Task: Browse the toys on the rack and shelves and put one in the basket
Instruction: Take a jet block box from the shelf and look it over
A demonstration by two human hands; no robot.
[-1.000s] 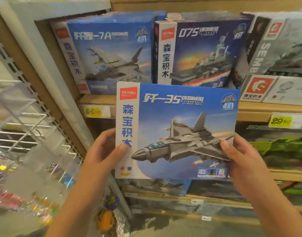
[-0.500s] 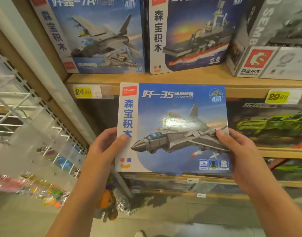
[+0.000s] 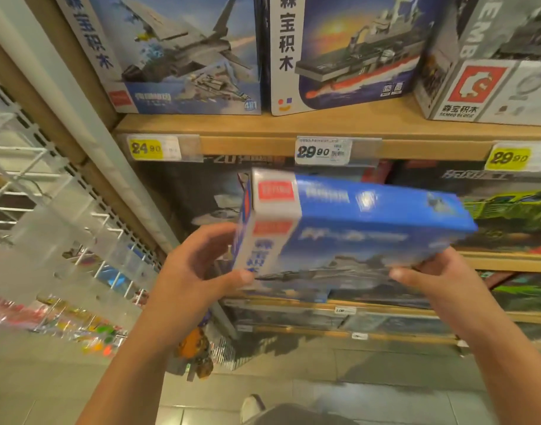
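Both hands hold a blue toy box (image 3: 355, 228) tilted in front of the shelves, the left hand (image 3: 189, 271) with fingers curled on its white end and the right hand (image 3: 437, 280) gripping its lower right edge. Behind it sits a wooden shelf (image 3: 263, 130) carrying a jet box (image 3: 177, 53), a ship box (image 3: 349, 50) and a grey box (image 3: 493, 62), with yellow price tags (image 3: 146, 147) along its edge. A white wire rack (image 3: 48, 194) hangs to the left, and a shoe (image 3: 252, 407) shows on the tiled floor (image 3: 385, 394).
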